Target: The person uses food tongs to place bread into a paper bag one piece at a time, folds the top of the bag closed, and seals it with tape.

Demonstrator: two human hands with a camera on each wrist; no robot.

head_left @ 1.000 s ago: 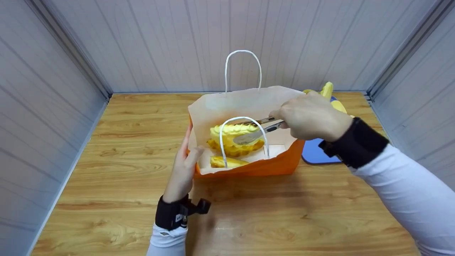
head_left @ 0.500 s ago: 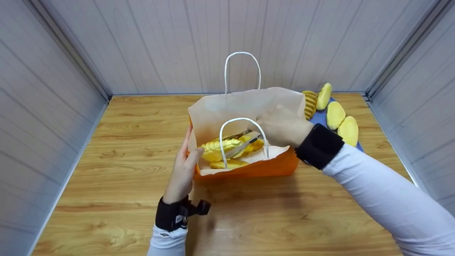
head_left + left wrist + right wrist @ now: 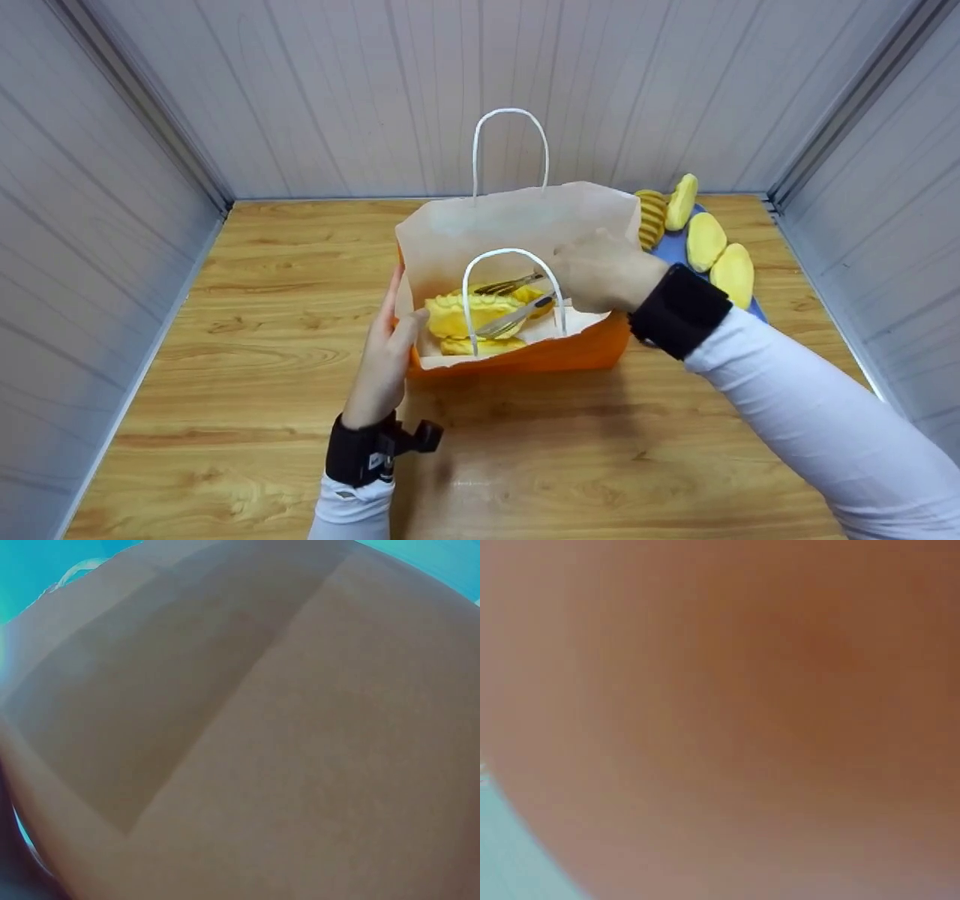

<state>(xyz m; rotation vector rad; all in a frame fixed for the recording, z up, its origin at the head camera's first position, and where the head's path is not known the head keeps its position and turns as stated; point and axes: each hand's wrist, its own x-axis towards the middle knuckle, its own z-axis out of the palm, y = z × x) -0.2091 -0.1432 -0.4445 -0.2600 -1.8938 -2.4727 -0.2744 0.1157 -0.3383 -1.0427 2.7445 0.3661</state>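
An orange paper bag (image 3: 525, 361) with a pale inside and white handles stands with its mouth spread in the head view. My left hand (image 3: 384, 360) grips its left side, thumb over the rim and fingers along the outside. My right hand (image 3: 604, 270) reaches into the mouth, curled round metal tongs (image 3: 504, 324) that point left and down. The tong arms are spread at a yellow, bread-like piece with a wavy edge (image 3: 469, 315). Other yellow pieces (image 3: 480, 346) lie beside and below it in the bag. Blurred brown surfaces mostly fill both wrist views.
Right of the bag, a blue tray (image 3: 675, 247) holds several yellow oval pieces (image 3: 706, 241) and a brown-striped piece (image 3: 651, 219). The bag stands on a wood-grain table (image 3: 285, 300), with pale panel walls behind and at both sides.
My right hand has moved left and down into the bag, lowering the wavy-edged piece, then shifted slightly right as the tong arms spread. My left hand keeps its hold on the bag.
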